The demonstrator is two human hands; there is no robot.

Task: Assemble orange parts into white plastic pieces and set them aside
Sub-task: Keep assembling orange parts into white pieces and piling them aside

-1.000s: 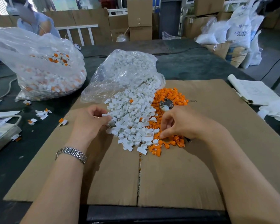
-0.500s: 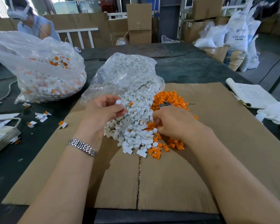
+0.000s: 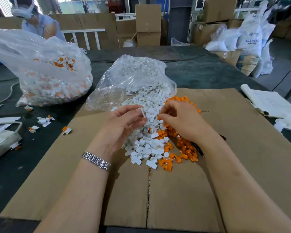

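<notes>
While the left hand (image 3: 123, 125) pinches one white plastic piece (image 3: 142, 112) over the white pile (image 3: 146, 132), right hand (image 3: 180, 120) fingers curl, pinched thing unclear; orange parts (image 3: 185, 148) beside; two bags: (image 3: 133, 81), (image 3: 40, 68).

L hand (image 3: 123, 121) pinches white piece (image 3: 142, 112) above white pile (image 3: 146, 142). R hand (image 3: 180, 120) just beside, fingers curled, contents unclear. Orange parts (image 3: 183, 148) under/right of R hand. Bag of assembled pcs (image 3: 45, 73) far left of L hand.
</notes>
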